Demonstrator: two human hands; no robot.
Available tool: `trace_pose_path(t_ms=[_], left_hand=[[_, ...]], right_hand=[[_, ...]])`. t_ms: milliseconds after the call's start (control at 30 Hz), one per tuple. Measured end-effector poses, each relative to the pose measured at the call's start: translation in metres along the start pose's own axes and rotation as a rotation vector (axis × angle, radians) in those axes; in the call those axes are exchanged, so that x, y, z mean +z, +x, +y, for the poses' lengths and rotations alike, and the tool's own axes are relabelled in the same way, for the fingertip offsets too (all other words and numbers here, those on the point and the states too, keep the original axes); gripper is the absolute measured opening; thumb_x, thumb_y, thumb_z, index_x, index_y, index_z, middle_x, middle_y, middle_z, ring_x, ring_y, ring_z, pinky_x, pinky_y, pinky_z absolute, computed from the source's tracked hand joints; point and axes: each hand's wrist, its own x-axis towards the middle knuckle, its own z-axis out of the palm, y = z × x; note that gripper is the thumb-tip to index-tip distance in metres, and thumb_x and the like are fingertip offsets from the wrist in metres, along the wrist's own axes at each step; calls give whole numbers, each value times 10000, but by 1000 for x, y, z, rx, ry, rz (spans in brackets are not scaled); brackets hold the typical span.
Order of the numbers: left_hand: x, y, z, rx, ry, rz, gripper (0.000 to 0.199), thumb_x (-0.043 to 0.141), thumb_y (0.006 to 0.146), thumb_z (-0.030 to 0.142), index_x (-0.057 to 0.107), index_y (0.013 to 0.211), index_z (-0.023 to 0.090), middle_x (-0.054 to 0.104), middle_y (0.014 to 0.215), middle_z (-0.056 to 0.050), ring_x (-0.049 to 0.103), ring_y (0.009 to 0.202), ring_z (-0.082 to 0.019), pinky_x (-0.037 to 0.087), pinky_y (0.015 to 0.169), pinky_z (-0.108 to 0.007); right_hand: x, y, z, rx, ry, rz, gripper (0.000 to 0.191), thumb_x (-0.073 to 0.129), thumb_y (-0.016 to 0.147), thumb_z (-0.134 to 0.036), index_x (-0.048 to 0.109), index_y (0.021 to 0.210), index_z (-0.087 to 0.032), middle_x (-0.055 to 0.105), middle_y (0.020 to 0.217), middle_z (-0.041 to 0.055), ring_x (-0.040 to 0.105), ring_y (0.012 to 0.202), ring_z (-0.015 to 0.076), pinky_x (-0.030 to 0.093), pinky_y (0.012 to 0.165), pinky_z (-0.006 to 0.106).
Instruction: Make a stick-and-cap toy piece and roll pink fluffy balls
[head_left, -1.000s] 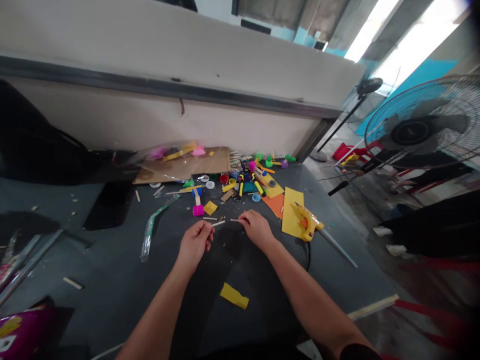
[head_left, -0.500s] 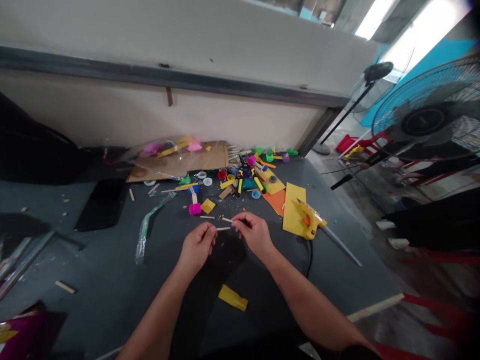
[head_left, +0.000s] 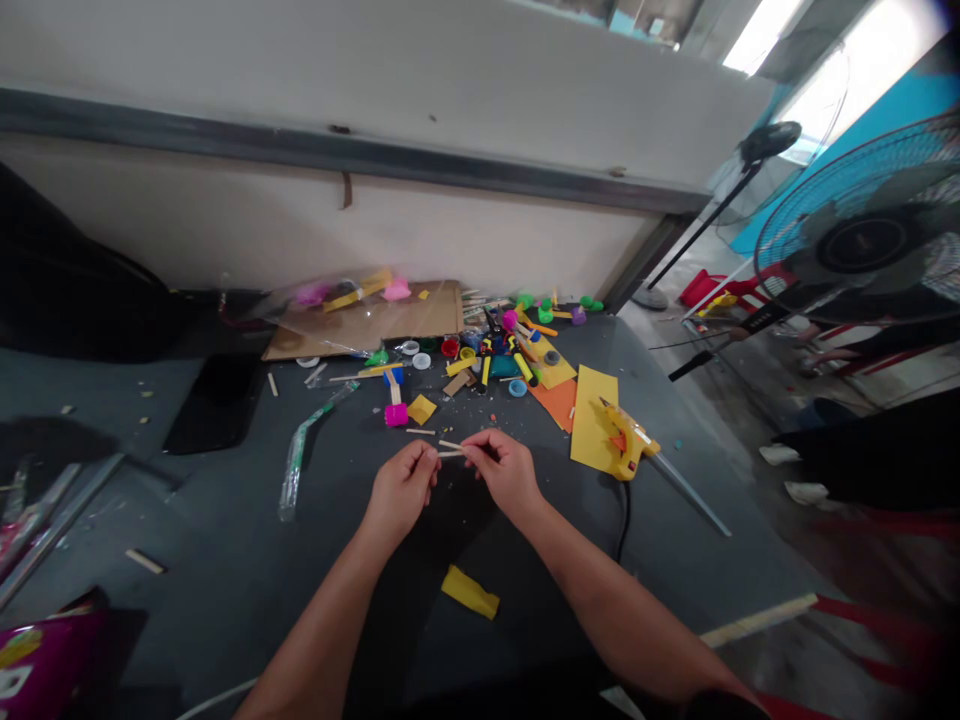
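Note:
My left hand [head_left: 403, 490] pinches a short wooden stick [head_left: 448, 455] that points right. A second short wooden stick [head_left: 449, 444] is pinched in my right hand [head_left: 507, 474] and points left. The two sticks lie close together, one just above the other; whether they touch I cannot tell. Behind the fingers, another stick [head_left: 421, 432] rests on the dark tabletop [head_left: 300, 600]. Near it stands a small piece made of sticks with a magenta end [head_left: 396, 414], beside a yellow square [head_left: 421, 409]. A yellow strip [head_left: 470, 592] lies between my forearms.
To the right, a yellow glue gun [head_left: 628, 445] rests on a yellow sheet [head_left: 594, 405], its cord trailing forward. Yellow-black pliers [head_left: 501, 362] lie among bottle caps and scraps. A phone [head_left: 214, 403], cardboard [head_left: 420, 318] and a plastic-wrapped strip [head_left: 294, 455] are leftward. A fan [head_left: 862, 243] stands beyond the table.
My right hand has moved slightly left and its stick now overlaps the span of the left hand's stick. The whole view has shifted a little.

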Motion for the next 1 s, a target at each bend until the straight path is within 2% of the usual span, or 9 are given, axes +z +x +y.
trace_pose_path(t_ms=[400,700,1000], left_hand=[[0,2,2,-14,-86,-13,245,462,824,389,517,690,192,481,543,50,433,366,-78,310,378,-199],[-9,1,6,44,125,37,149,552,783,345,562,818,200,525,606,62,484,439,-87,369,467,-209],[-10,2,8,72,182,74,134,554,778,324,587,813,199,569,652,50,520,466,-98,400,518,-226]], right_hand=[[2,0,1,-1,35,20,106,606,756,-283,647,773,-187,598,584,-22,567,522,115,462,525,216],[0,1,4,-28,21,16,98,600,762,-276,646,767,-190,597,582,-26,573,521,108,463,535,206],[0,-2,3,-51,32,-21,85,607,761,-268,644,762,-191,604,599,-21,576,541,109,460,556,212]])
